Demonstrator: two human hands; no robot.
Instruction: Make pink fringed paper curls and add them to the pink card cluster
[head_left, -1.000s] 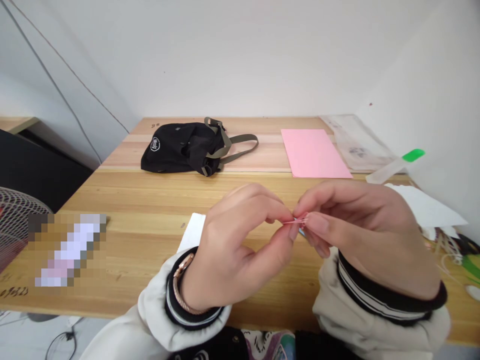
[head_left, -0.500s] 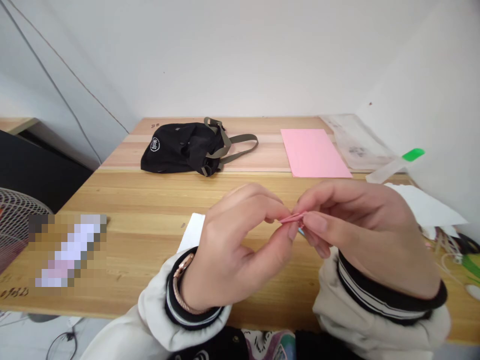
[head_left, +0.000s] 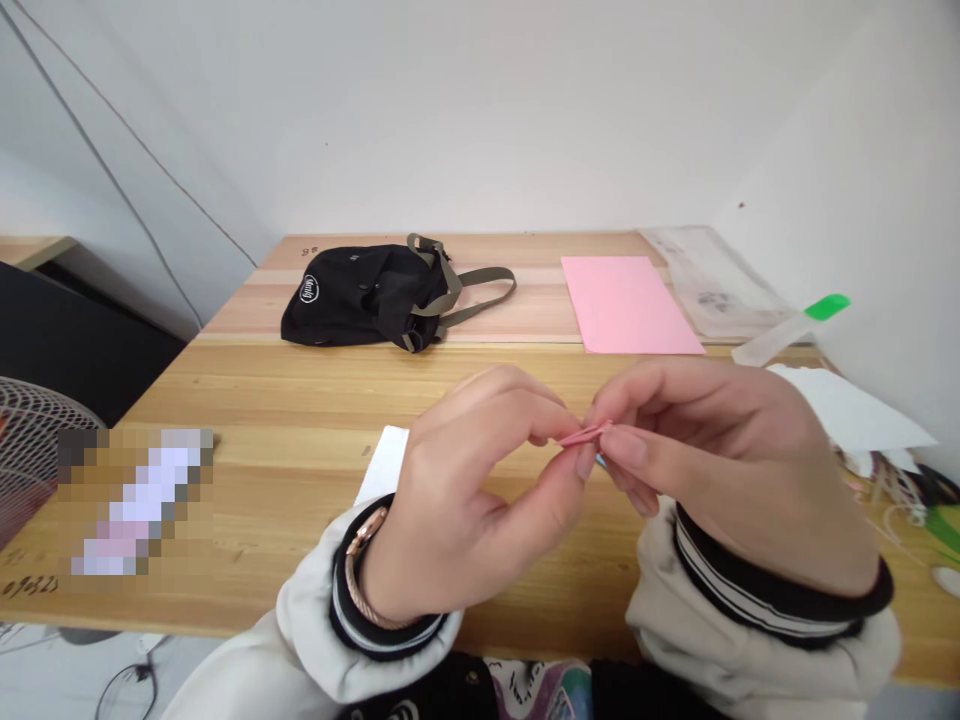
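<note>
Between my two hands is a small piece of folded pink paper [head_left: 581, 437], held above the wooden table [head_left: 300, 400]. My left hand [head_left: 487, 490] pinches its left end with thumb and index finger. At the other end, the thumb and fingers of my right hand [head_left: 720, 460] are closed on the same paper. My fingertips nearly meet and cover much of it. A small bit of blue shows just below the fingertips; I cannot tell what it belongs to.
At the back lie a black bag [head_left: 360, 295] and a pink sheet [head_left: 630, 305]. A clear plastic sleeve [head_left: 720, 285], a green-tipped translucent strip [head_left: 795, 330] and white paper [head_left: 862, 410] are on the right. White paper [head_left: 384, 462] shows behind my left wrist. A fan [head_left: 37, 450] stands at left.
My right thumb and fingertips have shifted slightly left along the pink paper. My left hand keeps its pinch in almost the same place.
</note>
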